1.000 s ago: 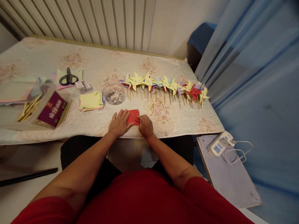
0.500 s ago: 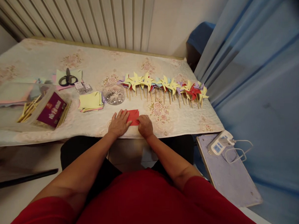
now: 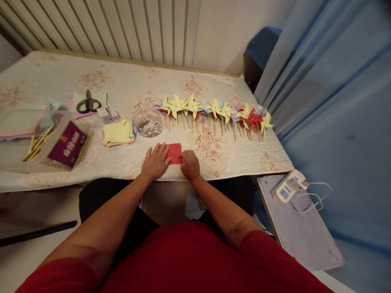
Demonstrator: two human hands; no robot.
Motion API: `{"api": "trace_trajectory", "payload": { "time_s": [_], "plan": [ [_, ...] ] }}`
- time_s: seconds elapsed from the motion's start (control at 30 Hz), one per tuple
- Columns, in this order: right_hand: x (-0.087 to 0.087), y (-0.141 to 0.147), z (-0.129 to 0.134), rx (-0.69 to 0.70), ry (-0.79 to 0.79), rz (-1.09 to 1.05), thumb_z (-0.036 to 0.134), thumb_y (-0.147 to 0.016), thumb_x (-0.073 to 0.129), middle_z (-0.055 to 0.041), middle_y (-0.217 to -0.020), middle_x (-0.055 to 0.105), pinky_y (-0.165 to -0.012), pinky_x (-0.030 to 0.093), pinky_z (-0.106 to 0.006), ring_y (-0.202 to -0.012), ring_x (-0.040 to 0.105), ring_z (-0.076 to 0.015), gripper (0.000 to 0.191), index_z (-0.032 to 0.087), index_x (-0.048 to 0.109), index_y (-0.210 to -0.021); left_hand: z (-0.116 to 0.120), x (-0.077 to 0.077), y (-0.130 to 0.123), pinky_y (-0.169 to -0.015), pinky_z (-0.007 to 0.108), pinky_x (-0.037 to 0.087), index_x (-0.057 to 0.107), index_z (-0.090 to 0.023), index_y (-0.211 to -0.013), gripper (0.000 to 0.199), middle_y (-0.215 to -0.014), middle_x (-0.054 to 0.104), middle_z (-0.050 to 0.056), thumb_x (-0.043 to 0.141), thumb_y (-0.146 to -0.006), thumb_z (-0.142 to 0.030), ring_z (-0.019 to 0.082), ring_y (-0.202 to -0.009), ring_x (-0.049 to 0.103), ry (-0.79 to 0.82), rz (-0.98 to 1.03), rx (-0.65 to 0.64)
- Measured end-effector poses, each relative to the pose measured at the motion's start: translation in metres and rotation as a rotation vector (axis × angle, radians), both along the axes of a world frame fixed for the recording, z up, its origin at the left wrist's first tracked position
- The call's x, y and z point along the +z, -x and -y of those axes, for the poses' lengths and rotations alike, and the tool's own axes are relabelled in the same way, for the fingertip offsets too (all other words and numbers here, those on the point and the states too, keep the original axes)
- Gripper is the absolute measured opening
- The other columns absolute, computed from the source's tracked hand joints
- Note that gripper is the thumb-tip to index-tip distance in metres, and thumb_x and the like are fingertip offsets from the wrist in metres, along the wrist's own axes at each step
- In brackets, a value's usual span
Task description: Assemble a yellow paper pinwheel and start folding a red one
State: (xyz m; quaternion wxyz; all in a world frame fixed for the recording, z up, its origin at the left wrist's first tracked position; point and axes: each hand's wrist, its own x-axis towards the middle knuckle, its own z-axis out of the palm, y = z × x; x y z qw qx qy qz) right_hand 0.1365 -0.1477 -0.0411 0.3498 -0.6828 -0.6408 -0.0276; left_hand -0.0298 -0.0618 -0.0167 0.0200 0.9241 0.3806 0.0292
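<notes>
A red paper square with slits at its corners lies flat near the table's front edge. My left hand rests on its left side, fingers spread and flat. At the paper's right edge is my right hand, its fingers curled closed; what they may pinch is hidden. Behind the paper sits a round clear dish of small shiny pins. A stack of yellow paper squares lies left of the dish. Several paper pinwheels on sticks form a row at the back right.
On the table's left side stand a clear box with a purple label and sticks, black scissors and small white boxes. A power strip with a cable lies on a low stand at right.
</notes>
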Motion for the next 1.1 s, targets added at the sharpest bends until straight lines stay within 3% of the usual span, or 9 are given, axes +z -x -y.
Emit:
{"api": "trace_trajectory", "payload": {
  "time_s": [0.47, 0.63, 0.83, 1.1],
  "plan": [
    [0.004, 0.000, -0.001, 0.004, 0.002, -0.011, 0.003, -0.089, 0.043, -0.0084, -0.088, 0.063, -0.088, 0.044, -0.038, -0.089, 0.050, -0.0243, 0.028, 0.020, 0.065, -0.084, -0.001, -0.001, 0.000, -0.124, 0.053, 0.015, 0.032, -0.019, -0.160, 0.065, -0.167, 0.028, 0.011, 0.027, -0.102, -0.047, 0.031, -0.156, 0.019, 0.006, 0.008, 0.010],
    [0.008, 0.000, 0.003, 0.159, -0.061, -0.020, 0.007, -0.092, 0.044, -0.0103, -0.106, 0.068, -0.099, 0.044, -0.040, -0.101, 0.055, -0.0234, 0.030, 0.018, 0.067, -0.107, -0.001, 0.000, 0.001, -0.124, 0.053, 0.016, 0.034, -0.016, -0.159, 0.065, -0.167, 0.028, 0.012, 0.026, -0.102, -0.047, 0.032, -0.155, 0.021, 0.010, 0.005, 0.004],
    [0.004, -0.015, -0.020, -0.098, -0.003, -0.207, 0.005, -0.090, 0.039, -0.0130, -0.106, 0.070, -0.099, 0.047, -0.041, -0.103, 0.060, -0.0240, 0.039, 0.014, 0.067, -0.115, 0.000, -0.001, 0.001, -0.124, 0.053, 0.015, 0.035, -0.017, -0.158, 0.064, -0.167, 0.029, 0.012, 0.027, -0.102, -0.046, 0.031, -0.155, 0.021, -0.002, 0.022, 0.004],
    [0.007, -0.028, -0.040, 0.043, 0.058, -0.309, 0.005, -0.091, 0.041, -0.0044, -0.121, 0.074, -0.103, 0.048, -0.037, -0.110, 0.062, -0.0205, 0.053, 0.020, 0.055, -0.140, 0.000, -0.001, 0.000, -0.124, 0.054, 0.016, 0.034, -0.019, -0.159, 0.064, -0.167, 0.029, 0.011, 0.027, -0.102, -0.047, 0.031, -0.156, 0.021, 0.017, 0.016, 0.011]
  ]
}}
